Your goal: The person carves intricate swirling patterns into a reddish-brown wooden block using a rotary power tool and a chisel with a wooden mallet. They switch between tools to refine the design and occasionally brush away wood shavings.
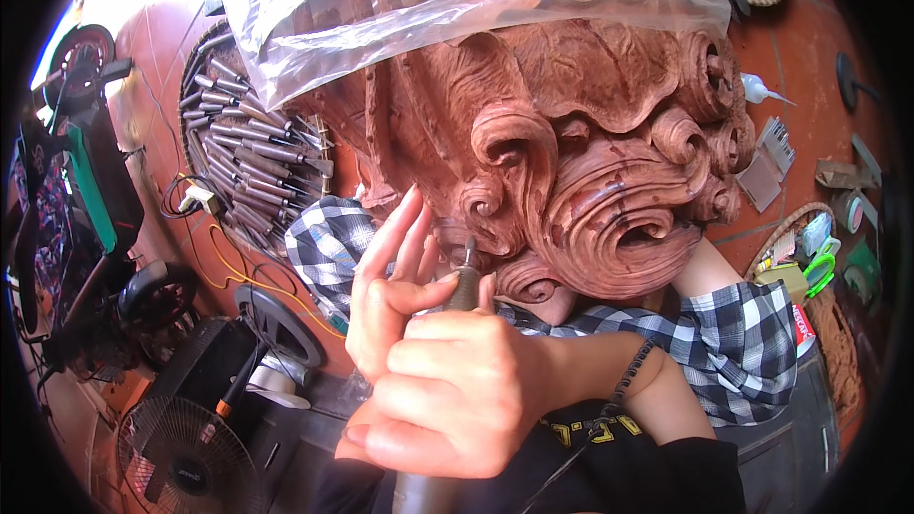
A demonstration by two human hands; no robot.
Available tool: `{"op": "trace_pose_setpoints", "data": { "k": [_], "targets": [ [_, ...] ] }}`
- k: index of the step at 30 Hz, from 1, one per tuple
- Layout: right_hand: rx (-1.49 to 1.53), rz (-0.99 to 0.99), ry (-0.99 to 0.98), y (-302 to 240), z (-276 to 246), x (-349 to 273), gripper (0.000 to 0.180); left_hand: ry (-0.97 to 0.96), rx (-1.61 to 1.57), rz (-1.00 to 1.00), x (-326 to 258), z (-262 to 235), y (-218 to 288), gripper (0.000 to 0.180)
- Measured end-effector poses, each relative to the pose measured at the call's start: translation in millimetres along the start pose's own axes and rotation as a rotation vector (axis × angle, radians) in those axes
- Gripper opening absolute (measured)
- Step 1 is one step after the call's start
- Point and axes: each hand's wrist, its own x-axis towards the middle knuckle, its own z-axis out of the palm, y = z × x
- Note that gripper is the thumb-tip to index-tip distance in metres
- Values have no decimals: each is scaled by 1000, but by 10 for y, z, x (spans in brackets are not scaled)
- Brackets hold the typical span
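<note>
A large reddish-brown wood carving with deep scrolls and wavy grooves fills the space before me. My right hand is closed round a handheld rotary carving tool, its dark ribbed neck and small pointed bit aimed at the carving. Whether the bit touches the wood I cannot tell. Beside it, my left hand has its fingers stretched toward the carving's lower left scrolls, with the thumb lying against the tool's neck. Clear plastic sheeting drapes over the far part of the carving.
Left of the carving sits a basket of several wooden-handled chisels. A yellow cable, a fan and a motorbike are further left. At right lie a white squeeze bottle and green-handled scissors. A black cord hangs near my right wrist.
</note>
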Motion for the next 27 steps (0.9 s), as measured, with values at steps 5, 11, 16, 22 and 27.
{"op": "trace_pose_setpoints", "data": {
  "k": [5, 11, 16, 22, 27],
  "targets": [
    [-52, 27, 24, -50, -15, -14, 20, -53, -2, 106, -37, -42, -46, 28],
    [-117, 68, 36, -77, -71, -18, 16, -55, 99, 148, -26, -17, -39, 26],
    [-83, 62, 78, -37, -54, -18, 22, -71, 103, 60, -13, -2, -9, 25],
    [-56, 50, 62, -4, -32, 19, 19, -121, 65, -172, 3, -47, 75, 45],
    [-52, 42, 25, 3, 20, 72, 19, -141, 45, -101, -38, -109, 67, 23]
  ]
}}
